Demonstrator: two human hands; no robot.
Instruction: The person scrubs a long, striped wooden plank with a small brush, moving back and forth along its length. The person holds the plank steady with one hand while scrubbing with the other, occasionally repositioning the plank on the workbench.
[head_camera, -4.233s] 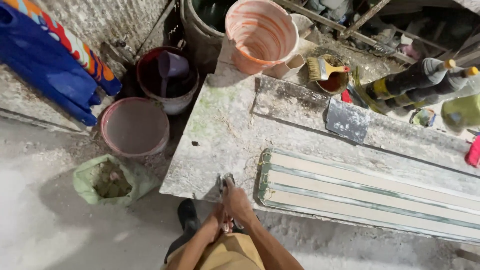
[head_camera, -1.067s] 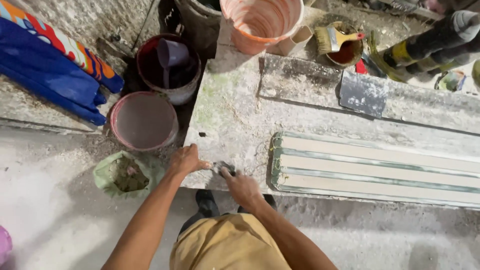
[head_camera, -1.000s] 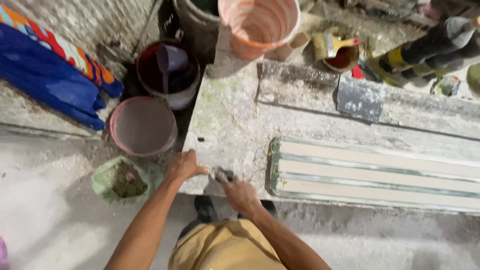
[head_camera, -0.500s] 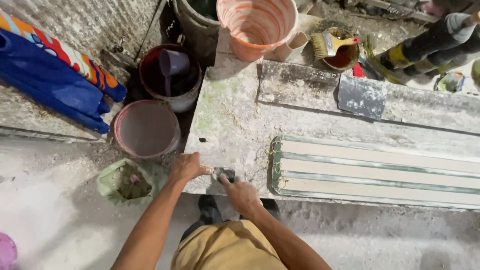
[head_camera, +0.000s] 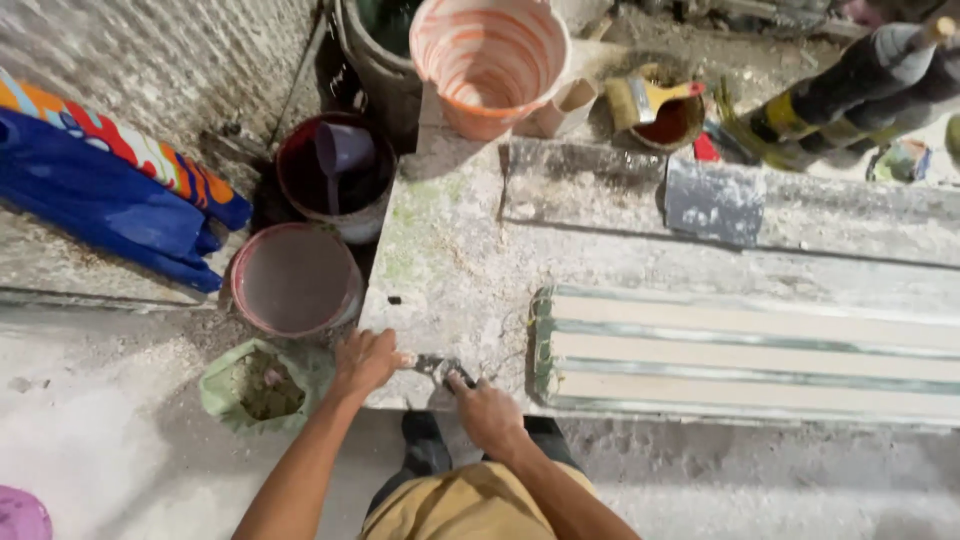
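Scraper between both hands, as before, at slab edge

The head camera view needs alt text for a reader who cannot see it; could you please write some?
Seen from above, a person's left hand and right hand meet over a small metal tool at the near edge of a dusty stone slab. A ridged mould lies to the right, and buckets stand to the left.

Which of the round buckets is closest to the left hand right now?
The pink-rimmed bucket on the floor beside the dusty stone worktable, just above the left hand. The dark red bucket with a purple scoop and the orange-striped bucket sit farther away.
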